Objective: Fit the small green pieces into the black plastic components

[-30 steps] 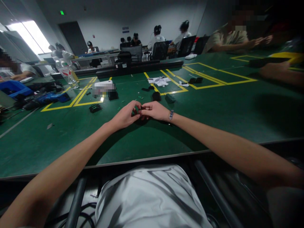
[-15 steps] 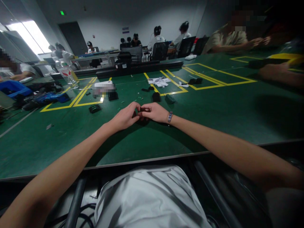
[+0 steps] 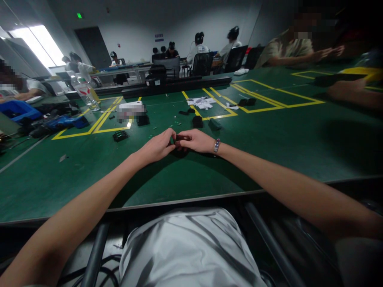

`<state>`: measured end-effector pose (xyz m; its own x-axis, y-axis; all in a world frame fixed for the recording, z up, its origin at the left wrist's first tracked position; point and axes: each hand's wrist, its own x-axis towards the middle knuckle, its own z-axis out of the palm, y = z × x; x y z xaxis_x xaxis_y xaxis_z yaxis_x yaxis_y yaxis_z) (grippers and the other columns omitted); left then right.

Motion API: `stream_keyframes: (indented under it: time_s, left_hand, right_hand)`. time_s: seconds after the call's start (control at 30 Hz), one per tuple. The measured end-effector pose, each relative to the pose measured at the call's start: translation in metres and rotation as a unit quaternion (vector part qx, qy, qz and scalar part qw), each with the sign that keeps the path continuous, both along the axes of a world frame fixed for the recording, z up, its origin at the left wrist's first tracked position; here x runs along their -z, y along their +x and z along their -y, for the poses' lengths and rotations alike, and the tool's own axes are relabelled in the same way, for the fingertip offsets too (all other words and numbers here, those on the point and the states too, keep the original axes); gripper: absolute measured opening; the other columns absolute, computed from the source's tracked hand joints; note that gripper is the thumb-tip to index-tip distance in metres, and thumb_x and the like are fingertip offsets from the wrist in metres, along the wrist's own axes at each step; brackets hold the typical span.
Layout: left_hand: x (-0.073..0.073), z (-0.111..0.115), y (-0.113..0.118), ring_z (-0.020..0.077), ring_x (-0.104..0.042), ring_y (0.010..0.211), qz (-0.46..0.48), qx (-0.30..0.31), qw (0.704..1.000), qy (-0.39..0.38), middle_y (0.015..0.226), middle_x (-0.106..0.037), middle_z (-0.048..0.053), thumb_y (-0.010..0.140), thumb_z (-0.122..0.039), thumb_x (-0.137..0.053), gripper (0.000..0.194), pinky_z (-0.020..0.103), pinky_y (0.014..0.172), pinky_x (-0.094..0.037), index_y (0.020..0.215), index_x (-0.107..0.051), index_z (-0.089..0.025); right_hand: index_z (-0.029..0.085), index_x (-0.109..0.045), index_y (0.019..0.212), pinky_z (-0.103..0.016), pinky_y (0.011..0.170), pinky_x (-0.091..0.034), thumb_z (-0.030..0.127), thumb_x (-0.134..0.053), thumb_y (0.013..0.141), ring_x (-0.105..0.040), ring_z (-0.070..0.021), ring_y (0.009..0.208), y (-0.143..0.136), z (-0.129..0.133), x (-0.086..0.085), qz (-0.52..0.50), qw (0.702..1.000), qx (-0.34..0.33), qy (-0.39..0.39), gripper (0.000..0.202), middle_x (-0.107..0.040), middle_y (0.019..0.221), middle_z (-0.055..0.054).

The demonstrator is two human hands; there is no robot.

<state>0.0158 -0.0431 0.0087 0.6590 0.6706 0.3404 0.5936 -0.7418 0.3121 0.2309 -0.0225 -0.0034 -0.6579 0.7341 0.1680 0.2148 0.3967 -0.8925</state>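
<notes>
Both hands meet over the green table (image 3: 191, 179), in the middle of the view. My left hand (image 3: 158, 146) has its thumb and fingers curled at a small dark piece (image 3: 178, 137). From the other side, my right hand (image 3: 196, 141), with a band at the wrist, closes its fingers on the same piece. Fingers hide most of that piece, so its shape cannot be made out. Beyond the hands lie a black block (image 3: 197, 121) and a dark green block (image 3: 214, 124). Left of them sits a black part with green on it (image 3: 120, 136).
Crumpled white paper (image 3: 203, 103) and thin dark pieces lie farther back. A plastic bottle (image 3: 86, 93), a blue bin (image 3: 19, 111) and blue-black tools (image 3: 60, 123) are at the left. At the right, another person's arm (image 3: 353, 93) rests on the table.
The view has shifted very slightly. Both hands stay together around the small dark piece, with hardly any visible movement.
</notes>
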Motion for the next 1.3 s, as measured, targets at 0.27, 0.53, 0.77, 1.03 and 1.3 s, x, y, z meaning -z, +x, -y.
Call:
stream_keyframes:
  time_s: [0.27, 0.53, 0.77, 1.03, 1.3]
  left_hand:
    - [-0.0002, 0.0011, -0.0005, 0.0213, -0.058, 0.084, -0.007, 0.008, 1.000, 0.007, 0.097, -0.058, 0.007, 0.091, -0.026, -0.050, 0.015, 0.035, 0.074, -0.045, 0.103, -0.043, -0.020]
    - [0.0017, 0.0007, 0.0011, 0.0186, -0.058, 0.083, 0.028, -0.003, 1.000, -0.007, 0.105, -0.059, 0.007, 0.090, -0.026, -0.054, 0.021, 0.035, 0.076, -0.047, 0.108, -0.045, -0.021]
    - [0.0012, -0.0015, 0.0001, 0.0160, -0.058, 0.083, 0.062, 0.021, 0.998, 0.006, 0.120, -0.055, 0.009, 0.088, -0.023, -0.055, 0.024, 0.033, 0.072, -0.048, 0.110, -0.045, -0.021]
    - [-0.0016, 0.0004, 0.0018, 0.0141, -0.059, 0.084, 0.082, 0.025, 0.996, -0.002, 0.119, -0.058, 0.007, 0.089, -0.022, -0.057, 0.025, 0.031, 0.074, -0.049, 0.113, -0.049, -0.021]
    - [-0.0012, 0.0023, 0.0047, 0.0122, -0.058, 0.082, 0.104, 0.045, 0.994, 0.003, 0.122, -0.058, 0.007, 0.091, -0.024, -0.058, 0.023, 0.028, 0.073, -0.050, 0.112, -0.051, -0.021]
  right_hand:
    - [0.017, -0.063, 0.098, -0.026, 0.063, -0.056, 0.029, -0.059, 0.088, -0.070, -0.0167, 0.075, -0.0015, 0.0026, -0.0025, 0.013, 1.000, -0.004, 0.025, 0.017, -0.071, 0.082, -0.004]
    - [0.017, -0.064, 0.100, -0.026, 0.063, -0.056, 0.030, -0.060, 0.089, -0.071, -0.0179, 0.077, -0.0009, -0.0004, 0.0009, 0.001, 1.000, 0.002, 0.015, 0.018, -0.072, 0.081, -0.004]
    - [0.017, -0.065, 0.096, -0.024, 0.061, -0.056, 0.037, -0.066, 0.087, -0.069, -0.0152, 0.068, -0.0009, -0.0019, -0.0003, -0.030, 0.999, 0.016, -0.035, 0.022, -0.073, 0.076, -0.003]
    - [0.016, -0.066, 0.087, -0.025, 0.060, -0.056, 0.053, -0.063, 0.087, -0.071, -0.0172, 0.071, 0.0020, -0.0043, -0.0025, -0.084, 0.989, 0.012, -0.124, 0.037, -0.072, 0.078, -0.007]
    - [0.014, -0.060, 0.075, -0.022, 0.055, -0.053, 0.048, -0.063, 0.089, -0.070, -0.0157, 0.065, 0.0002, -0.0044, -0.0017, -0.092, 0.983, 0.032, -0.154, 0.037, -0.068, 0.068, -0.006]
